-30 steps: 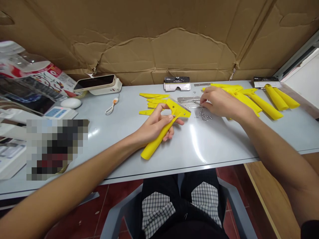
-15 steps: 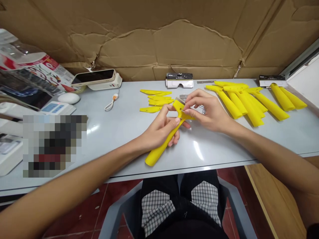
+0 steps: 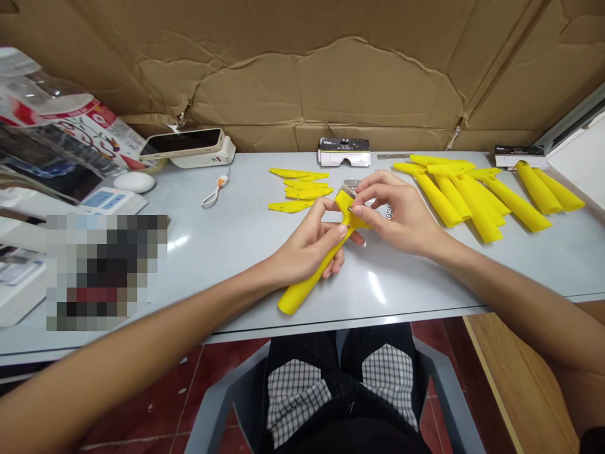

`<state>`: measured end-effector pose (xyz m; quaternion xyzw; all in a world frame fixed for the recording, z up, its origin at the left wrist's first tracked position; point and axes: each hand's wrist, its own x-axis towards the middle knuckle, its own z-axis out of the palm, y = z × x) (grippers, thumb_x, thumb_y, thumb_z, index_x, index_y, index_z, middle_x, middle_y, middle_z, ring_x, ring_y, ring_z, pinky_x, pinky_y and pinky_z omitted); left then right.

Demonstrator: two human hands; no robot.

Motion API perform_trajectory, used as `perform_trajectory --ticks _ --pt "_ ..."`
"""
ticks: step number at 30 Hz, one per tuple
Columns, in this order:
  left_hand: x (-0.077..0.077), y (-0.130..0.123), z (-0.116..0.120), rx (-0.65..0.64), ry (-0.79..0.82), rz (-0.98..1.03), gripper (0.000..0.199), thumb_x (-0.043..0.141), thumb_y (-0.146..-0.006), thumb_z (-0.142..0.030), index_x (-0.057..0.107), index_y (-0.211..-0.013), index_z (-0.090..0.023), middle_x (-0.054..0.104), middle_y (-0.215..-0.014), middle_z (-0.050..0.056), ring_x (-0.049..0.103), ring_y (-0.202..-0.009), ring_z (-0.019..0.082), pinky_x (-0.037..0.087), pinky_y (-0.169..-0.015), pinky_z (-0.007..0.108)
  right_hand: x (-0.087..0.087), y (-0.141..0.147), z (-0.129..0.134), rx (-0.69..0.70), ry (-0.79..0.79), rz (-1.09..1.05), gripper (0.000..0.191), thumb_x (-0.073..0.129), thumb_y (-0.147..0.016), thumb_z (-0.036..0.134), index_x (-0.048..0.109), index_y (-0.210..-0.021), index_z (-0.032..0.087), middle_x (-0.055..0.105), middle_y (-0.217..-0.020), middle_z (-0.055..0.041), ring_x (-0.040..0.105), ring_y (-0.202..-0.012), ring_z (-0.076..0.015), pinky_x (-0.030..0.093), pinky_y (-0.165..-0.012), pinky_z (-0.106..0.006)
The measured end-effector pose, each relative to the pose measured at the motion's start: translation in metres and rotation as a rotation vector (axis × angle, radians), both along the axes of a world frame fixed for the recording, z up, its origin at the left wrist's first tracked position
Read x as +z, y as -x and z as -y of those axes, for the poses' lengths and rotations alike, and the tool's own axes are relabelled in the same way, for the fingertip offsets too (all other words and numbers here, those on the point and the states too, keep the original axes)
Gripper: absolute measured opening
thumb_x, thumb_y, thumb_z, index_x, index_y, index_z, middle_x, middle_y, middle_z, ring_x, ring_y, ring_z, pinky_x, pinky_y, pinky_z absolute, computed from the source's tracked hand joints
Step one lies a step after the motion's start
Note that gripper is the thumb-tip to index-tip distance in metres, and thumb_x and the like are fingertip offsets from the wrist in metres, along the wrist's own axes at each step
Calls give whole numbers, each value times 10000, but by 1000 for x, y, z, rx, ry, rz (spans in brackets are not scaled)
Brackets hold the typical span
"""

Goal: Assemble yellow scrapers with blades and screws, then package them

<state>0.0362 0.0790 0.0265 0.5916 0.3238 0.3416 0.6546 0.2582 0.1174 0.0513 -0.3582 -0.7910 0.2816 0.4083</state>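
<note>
My left hand [image 3: 312,246] is wrapped around a yellow plastic scraper [image 3: 307,287], its tubular handle slanting down toward the table's front edge. At the wide head of this scraper a metal blade strip shows along the upper edge. Thumb and fingers of my right hand [image 3: 394,211] are pinched together at the head, with something small between them that I cannot make out. Behind the hands lie metal blades [image 3: 352,183], partly covered by my right fingers. Several flat yellow clamp plates [image 3: 290,207] rest just left of the head.
Several yellow scraper handles [image 3: 477,208] lie piled to the right. Blade packs [image 3: 344,153] stand along the cardboard [image 3: 293,88] at the back. A phone [image 3: 182,144], a short cable [image 3: 215,192], a white mouse [image 3: 134,182] and a plastic bottle [image 3: 70,107] occupy the left.
The view has shifted slightly. My left hand keeps its hold on the scraper, and my right fingertips stay pinched at its head with hardly any movement.
</note>
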Motion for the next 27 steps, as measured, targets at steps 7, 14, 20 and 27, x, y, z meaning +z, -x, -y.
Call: perform_trajectory --ticks 7,14,20,27 --pt "1 -1 1 -21 -14 -16 303 571 -1133 -433 300 -1133 -299 787 -1077 37 608 -497 64 469 -415 189 0 1 1 -25 89 -13 166 788 -902 398 775 -896 233 739 -1192 -116 690 -1122 -292 598 -811 -432" --pt "1 1 0 -38 0 9 290 580 -1128 -396 306 -1134 -304 721 -980 -23 589 -480 53 440 -412 181 -1 6 0 -28 215 -66 392 856 -861 579 677 -888 232 756 -989 -72 695 -929 -246 563 -725 -389" --pt "2 6 -6 -33 33 85 305 613 -1114 -391 330 -1183 -299 721 -998 -28 596 -469 55 415 -399 190 25 -27 -18 -153 36 135 439 681 -992 666 681 -879 242 762 -928 -72 695 -862 -240 548 -757 -402" --pt "5 11 -19 88 40 120 297 638 -1087 -344 366 -1184 -276 771 -1052 20 586 -455 59 433 -403 204 35 -88 -58 -188 0 861 305 752 -923 534 791 -1041 255 803 -964 -98 704 -823 -289 522 -738 -459"
